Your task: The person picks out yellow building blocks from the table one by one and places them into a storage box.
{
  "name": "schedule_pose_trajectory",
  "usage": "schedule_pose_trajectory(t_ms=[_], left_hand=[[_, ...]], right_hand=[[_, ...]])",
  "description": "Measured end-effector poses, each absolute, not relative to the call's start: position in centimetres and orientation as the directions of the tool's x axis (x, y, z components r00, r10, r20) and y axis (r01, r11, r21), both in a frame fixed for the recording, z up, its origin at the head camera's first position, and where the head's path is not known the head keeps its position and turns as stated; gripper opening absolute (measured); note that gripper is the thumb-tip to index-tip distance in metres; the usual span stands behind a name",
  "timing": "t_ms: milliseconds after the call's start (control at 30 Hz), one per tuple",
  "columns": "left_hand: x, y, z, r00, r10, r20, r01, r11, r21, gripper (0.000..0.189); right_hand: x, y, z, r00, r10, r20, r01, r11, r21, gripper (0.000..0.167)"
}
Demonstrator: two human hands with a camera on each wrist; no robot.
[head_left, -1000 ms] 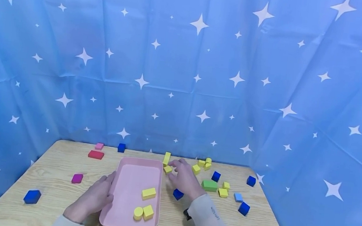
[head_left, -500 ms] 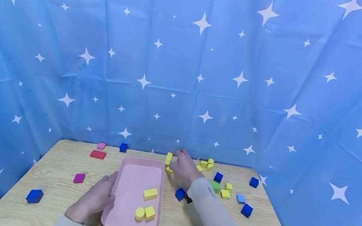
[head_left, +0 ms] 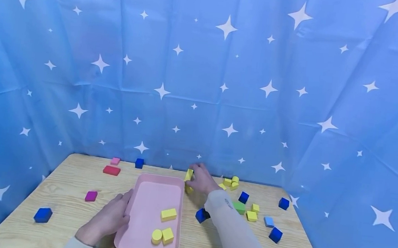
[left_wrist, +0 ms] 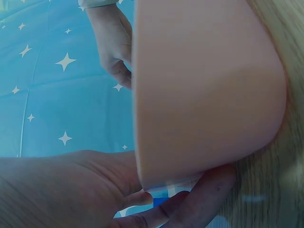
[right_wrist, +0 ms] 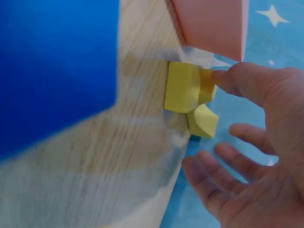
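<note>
My left hand [head_left: 111, 216] grips the left wall of the pink tray [head_left: 146, 247], thumb over the rim and fingers outside; the left wrist view shows this hand [left_wrist: 95, 180] close against the tray wall [left_wrist: 204, 95]. Inside the tray lie a yellow oblong block [head_left: 168, 215], a yellow cylinder [head_left: 156, 236] and a yellow cube [head_left: 167, 236]. Past the tray's far right corner, my right hand [head_left: 203, 181] reaches around yellow blocks. Its fingers are spread in the right wrist view, thumb tip at a yellow block [right_wrist: 207, 85], beside another yellow block [right_wrist: 183, 88] and a notched yellow one [right_wrist: 203, 121].
Right of the hand lie several yellow blocks [head_left: 227, 182], a green block [head_left: 238, 207] and blue cubes [head_left: 276, 234]. A dark blue cube [head_left: 200, 215] sits by my right wrist. To the left are red [head_left: 112, 170], magenta [head_left: 91, 196] and blue [head_left: 43, 215] blocks. A starry curtain [head_left: 203, 80] hangs behind.
My right hand has moved farther back, from beside the nearer yellow block to the far side of the yellow blocks by the table's back edge. The left hand stays on the tray.
</note>
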State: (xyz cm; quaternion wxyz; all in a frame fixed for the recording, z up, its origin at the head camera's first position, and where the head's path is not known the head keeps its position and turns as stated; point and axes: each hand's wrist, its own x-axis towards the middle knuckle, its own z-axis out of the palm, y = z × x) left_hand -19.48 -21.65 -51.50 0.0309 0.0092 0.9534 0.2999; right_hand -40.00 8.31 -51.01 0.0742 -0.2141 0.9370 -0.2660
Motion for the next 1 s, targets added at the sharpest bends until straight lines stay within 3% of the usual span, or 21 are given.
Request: schedule_pose_trajectory(t_ms=[300, 733, 1000], left_hand=[[-19.33, -21.45, -51.53, -0.998, 0.043, -0.036, 0.014, 0.814, 0.581, 0.087], [-19.32, -21.52, -51.56, -0.999, 0.043, -0.026, 0.020, 0.813, 0.582, 0.089], [-19.30, -21.54, -51.52, -0.999, 0.035, -0.031, 0.010, 0.818, 0.575, 0.088]], right_hand=[[-40.44, 8.03, -51.57, -0.911, -0.409, -0.057, -0.331, 0.807, -0.489, 0.073], [-40.34, 7.82, -51.10, -0.896, -0.442, -0.040, -0.395, 0.836, -0.382, 0.074], [-39.81, 8.07, -50.88, -0.893, -0.448, -0.027, -0.409, 0.837, -0.365, 0.057]])
